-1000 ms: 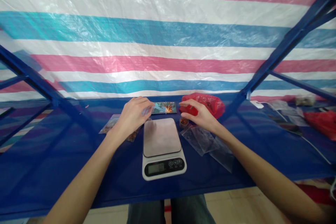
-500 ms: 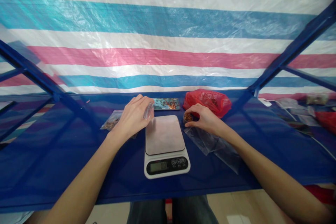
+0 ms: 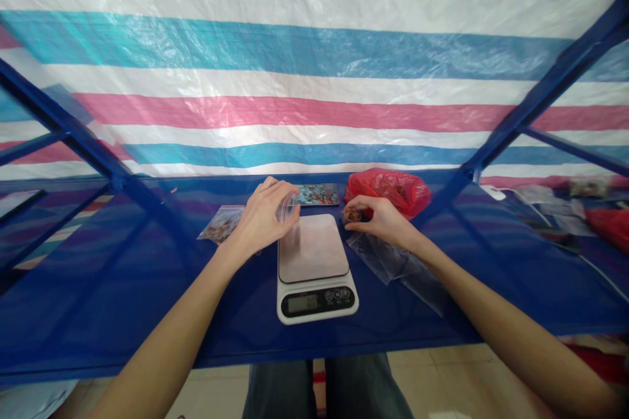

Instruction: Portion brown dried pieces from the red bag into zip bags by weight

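Note:
My left hand (image 3: 265, 213) is closed round a small clear round plastic piece (image 3: 287, 208), just over the left back corner of the kitchen scale (image 3: 313, 250); its exact kind is hard to make out. The scale's plate is bare, and its display seems to read 0.0. Right of the scale, my right hand (image 3: 382, 219) pinches a small clear cup (image 3: 351, 215) with brown pieces in it. Clear plastic bags (image 3: 388, 260) lie under that wrist. Beside my left wrist lies a zip bag (image 3: 221, 224) of brown bits.
A phone (image 3: 317, 195) showing a picture lies behind the scale. A red plastic bag (image 3: 393, 188) with brown contents sits behind my right hand. Blue metal posts (image 3: 501, 119) rise at both sides of the blue shelf (image 3: 147, 275), with a striped sheet (image 3: 304, 114) at the back.
My left hand has turned slightly, and the clear piece shows rounder between its fingers. My right hand stays at the cup. The whole view has shifted a little.

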Available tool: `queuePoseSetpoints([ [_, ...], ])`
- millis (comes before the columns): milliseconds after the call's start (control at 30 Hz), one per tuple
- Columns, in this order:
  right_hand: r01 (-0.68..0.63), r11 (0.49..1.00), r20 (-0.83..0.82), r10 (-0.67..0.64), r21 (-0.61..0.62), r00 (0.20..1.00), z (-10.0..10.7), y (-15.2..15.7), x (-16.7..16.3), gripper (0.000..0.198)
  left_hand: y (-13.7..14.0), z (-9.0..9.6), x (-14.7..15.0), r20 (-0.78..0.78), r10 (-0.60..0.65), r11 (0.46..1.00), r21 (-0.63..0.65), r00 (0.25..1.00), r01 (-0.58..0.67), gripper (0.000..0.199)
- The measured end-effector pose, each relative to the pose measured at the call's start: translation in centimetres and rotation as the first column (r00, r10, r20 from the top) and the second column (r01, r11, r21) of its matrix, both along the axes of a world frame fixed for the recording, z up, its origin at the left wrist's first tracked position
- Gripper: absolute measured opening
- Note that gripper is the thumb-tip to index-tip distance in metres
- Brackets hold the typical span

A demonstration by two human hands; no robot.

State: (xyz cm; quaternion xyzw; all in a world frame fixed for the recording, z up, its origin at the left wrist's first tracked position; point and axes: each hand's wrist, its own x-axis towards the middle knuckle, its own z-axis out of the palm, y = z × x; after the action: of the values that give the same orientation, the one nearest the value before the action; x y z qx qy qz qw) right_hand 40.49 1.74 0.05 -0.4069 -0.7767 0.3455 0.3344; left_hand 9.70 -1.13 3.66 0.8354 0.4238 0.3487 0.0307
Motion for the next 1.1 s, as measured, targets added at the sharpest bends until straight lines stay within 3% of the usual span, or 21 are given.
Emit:
queuePoseSetpoints([
  [100, -0.008, 0.998, -0.159, -0.001, -0.059, 0.987, 0.5, -0.6, -1.2, 0.041, 0.1, -0.1, 0.2, 0.025, -0.002, 1.000, 0.003, 1.000, 0.002, 0.003],
  [233, -0.053, 0.995, -0.228, 0.033, -0.081, 0.973, 1.7, -1.4, -3.8, 0.050, 0.2, -0.2, 0.3, 0.028, 0.037, 0.999, -0.016, 0.999, -0.037, 0.008],
  [367, -0.114, 0.993, -0.230, 0.108, -0.012, 0.967, 3.5, -1.9, -6.5, 0.053, 0.2, -0.1, 0.5, 0.029, 0.086, 0.994, -0.076, 0.996, -0.084, 0.005],
  [467, -0.140, 0.988, -0.228, 0.150, 0.057, 0.962, 4.6, -1.7, -7.9, 0.043, 0.3, 0.0, 0.6, 0.046, 0.124, 0.986, -0.119, 0.991, -0.118, 0.005],
  [733, -0.105, 0.966, -0.072, 0.125, 0.236, 0.990, 5.8, -0.8, -9.4, 0.031, 0.2, -0.1, 0.6, 0.051, 0.216, 0.963, -0.174, 0.975, -0.204, 0.011],
  [833, -0.144, 0.925, 0.050, 0.135, 0.352, 0.990, 6.7, -0.8, -9.9, 0.027, 0.2, -0.1, 0.7, 0.061, 0.226, 0.956, -0.205, 0.972, -0.209, 0.012],
  [967, -0.294, 0.847, 0.213, 0.219, 0.442, 0.952, 7.4, -0.4, -10.5, 0.027, 0.3, -0.1, 0.8, 0.174, 0.260, 0.938, -0.281, 0.950, -0.205, 0.019],
  [1100, -0.387, 0.760, 0.320, 0.246, 0.522, 0.915, 8.2, -0.2, -11.1, 0.037, 0.4, -0.1, 0.8, 0.414, 0.204, 0.927, -0.373, 0.887, -0.039, 0.022],
])
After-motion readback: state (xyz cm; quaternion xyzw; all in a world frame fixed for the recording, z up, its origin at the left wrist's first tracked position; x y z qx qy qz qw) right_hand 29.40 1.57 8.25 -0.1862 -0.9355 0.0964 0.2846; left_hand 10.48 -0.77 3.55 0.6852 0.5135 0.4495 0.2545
